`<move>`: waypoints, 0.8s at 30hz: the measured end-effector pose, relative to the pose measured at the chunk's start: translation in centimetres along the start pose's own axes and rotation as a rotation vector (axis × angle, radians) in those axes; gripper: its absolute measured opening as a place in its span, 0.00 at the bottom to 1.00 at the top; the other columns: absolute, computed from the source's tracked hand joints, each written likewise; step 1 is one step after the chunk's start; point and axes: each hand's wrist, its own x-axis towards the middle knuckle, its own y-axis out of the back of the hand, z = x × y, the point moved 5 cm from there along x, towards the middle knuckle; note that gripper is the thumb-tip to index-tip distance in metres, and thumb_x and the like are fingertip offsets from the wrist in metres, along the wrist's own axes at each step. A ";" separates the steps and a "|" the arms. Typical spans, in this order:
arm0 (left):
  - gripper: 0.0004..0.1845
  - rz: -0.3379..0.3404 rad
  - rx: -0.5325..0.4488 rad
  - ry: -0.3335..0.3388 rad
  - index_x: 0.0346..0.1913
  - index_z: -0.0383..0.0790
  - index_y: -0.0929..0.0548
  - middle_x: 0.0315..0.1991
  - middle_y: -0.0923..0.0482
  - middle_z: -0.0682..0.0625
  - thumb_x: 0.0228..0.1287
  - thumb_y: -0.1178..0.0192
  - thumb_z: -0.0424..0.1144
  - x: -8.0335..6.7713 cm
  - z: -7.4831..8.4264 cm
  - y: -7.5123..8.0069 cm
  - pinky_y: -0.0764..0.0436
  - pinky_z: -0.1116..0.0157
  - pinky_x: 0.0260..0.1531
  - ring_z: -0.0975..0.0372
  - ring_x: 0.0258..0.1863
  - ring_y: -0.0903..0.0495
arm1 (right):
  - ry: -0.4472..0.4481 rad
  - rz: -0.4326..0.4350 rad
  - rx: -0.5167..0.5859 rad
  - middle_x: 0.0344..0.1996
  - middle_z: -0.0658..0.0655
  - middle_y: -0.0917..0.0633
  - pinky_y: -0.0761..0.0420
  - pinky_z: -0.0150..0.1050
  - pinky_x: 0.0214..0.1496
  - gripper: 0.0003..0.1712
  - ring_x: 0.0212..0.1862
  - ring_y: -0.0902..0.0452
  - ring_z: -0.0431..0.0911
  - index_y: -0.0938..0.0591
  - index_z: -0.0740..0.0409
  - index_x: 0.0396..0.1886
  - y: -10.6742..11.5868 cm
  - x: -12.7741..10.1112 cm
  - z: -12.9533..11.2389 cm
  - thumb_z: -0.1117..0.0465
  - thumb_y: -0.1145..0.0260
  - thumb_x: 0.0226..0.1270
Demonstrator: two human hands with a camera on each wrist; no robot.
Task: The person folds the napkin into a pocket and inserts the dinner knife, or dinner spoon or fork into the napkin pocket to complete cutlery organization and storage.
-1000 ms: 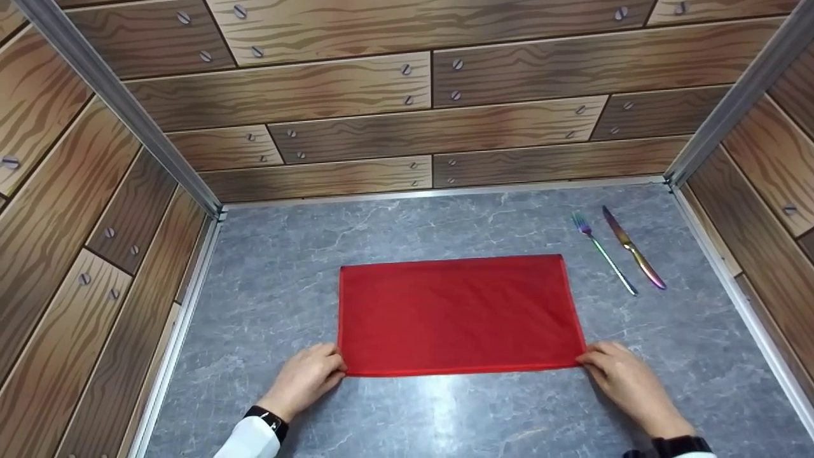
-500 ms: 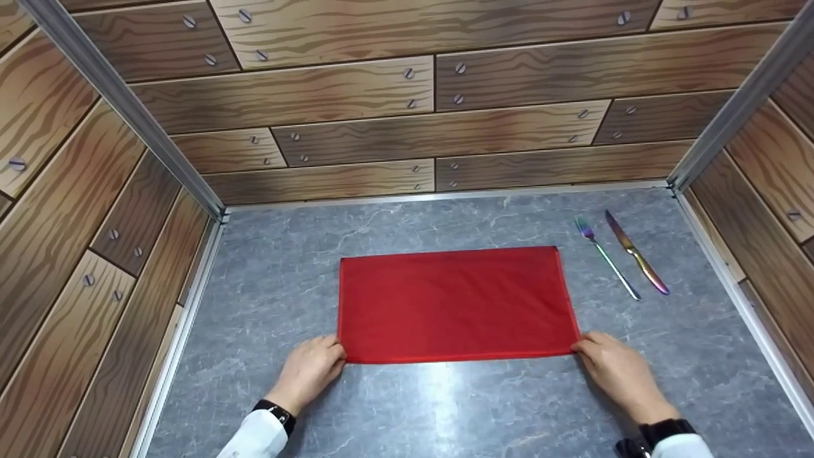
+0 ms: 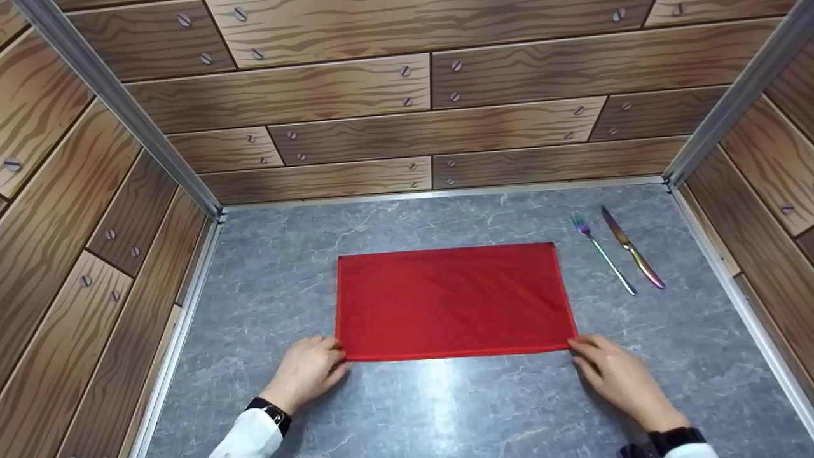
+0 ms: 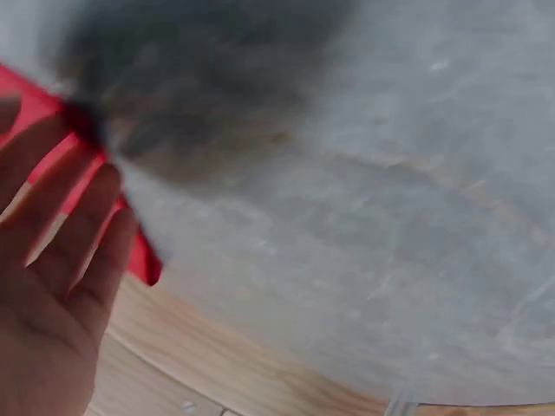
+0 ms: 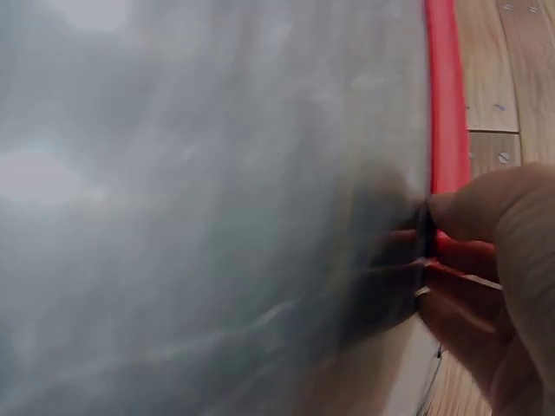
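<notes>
No readable text, label, brand, number or sign appears anywhere: not on the red cloth (image 3: 451,299), the fork (image 3: 602,252), the knife (image 3: 631,247) or the wood-print walls (image 3: 407,95)

A: The red cloth (image 3: 451,299) looks like thin, matt fabric with a stitched hem.

B: And the tabletop (image 3: 286,267) is grey, marble-patterned, smooth, with a faint sheen. The walls (image 3: 356,95) look like printed wood grain, flat rather than real timber, perhaps.

A: The fork (image 3: 602,252) and knife (image 3: 632,247) are glossy metal with a rainbow finish.
</notes>
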 end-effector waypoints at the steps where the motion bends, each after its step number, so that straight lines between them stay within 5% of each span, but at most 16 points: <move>1: 0.15 -0.008 -0.012 0.012 0.48 0.46 0.09 0.47 0.13 0.51 0.66 0.32 0.51 0.4 0.0 0.3 0.15 0.55 0.44 0.56 0.44 0.15 | -0.011 0.004 0.014 0.49 0.58 0.12 0.14 0.55 0.51 0.21 0.50 0.14 0.55 0.12 0.58 0.56 0.3 0.4 -0.1 0.64 0.25 0.62; 5: 0.24 -0.021 -0.046 0.066 0.66 0.45 0.18 0.64 0.18 0.47 0.72 0.39 0.52 3.3 0.6 1.4 0.20 0.51 0.63 0.52 0.61 0.18 | 0.005 0.035 0.033 0.55 0.62 0.13 0.19 0.58 0.61 0.23 0.58 0.17 0.60 0.16 0.60 0.61 1.2 3.4 -1.2 0.63 0.28 0.66; 9: 0.30 -0.050 -0.055 0.057 0.76 0.44 0.29 0.74 0.28 0.46 0.77 0.45 0.52 8.1 2.7 1.2 0.35 0.51 0.78 0.50 0.74 0.29 | 0.066 0.000 0.017 0.67 0.64 0.19 0.27 0.60 0.72 0.28 0.71 0.27 0.62 0.22 0.63 0.69 0.6 8.3 -3.9 0.59 0.33 0.71; 17: 0.33 -0.160 -0.033 0.097 0.81 0.41 0.42 0.82 0.43 0.46 0.82 0.56 0.51 17.6 5.5 -4.5 0.48 0.53 0.84 0.52 0.83 0.46 | 0.109 -0.249 0.013 0.79 0.65 0.36 0.43 0.57 0.84 0.35 0.82 0.45 0.62 0.37 0.65 0.79 -5.7 17.4 -8.9 0.53 0.45 0.80; 24: 0.33 -0.185 -0.016 0.160 0.82 0.41 0.43 0.83 0.45 0.48 0.81 0.56 0.50 20.6 5.0 -8.3 0.49 0.56 0.84 0.55 0.83 0.47 | 0.099 -0.338 -0.042 0.81 0.65 0.39 0.48 0.54 0.86 0.35 0.83 0.48 0.61 0.39 0.67 0.80 -9.3 20.4 -10.1 0.53 0.49 0.81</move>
